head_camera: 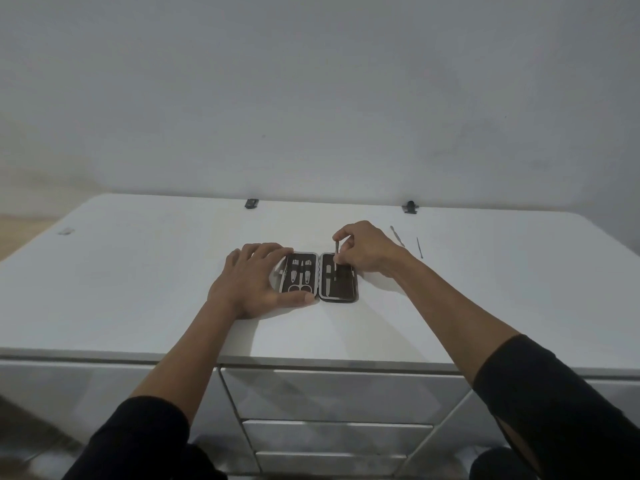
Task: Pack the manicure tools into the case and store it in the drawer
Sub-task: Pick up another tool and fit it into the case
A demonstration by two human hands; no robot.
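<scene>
A white bench [138,271] runs the width of the view against a plain pale wall [311,81], with grey drawer fronts [339,393] below its near edge. The open manicure case [318,277] lies flat near the bench's middle. Left of the case, the left hand [249,282] has a released grip, fingers spread flat along the case's left half, which holds scissors and clippers. Over the case's right half, the right hand [367,247] pinches a thin metal tool [336,259], its tip down in the lining. Right of the case lie two more slim tools [397,236], apart. Behind the case, two small dark fittings [251,203] sit at the wall edge.
</scene>
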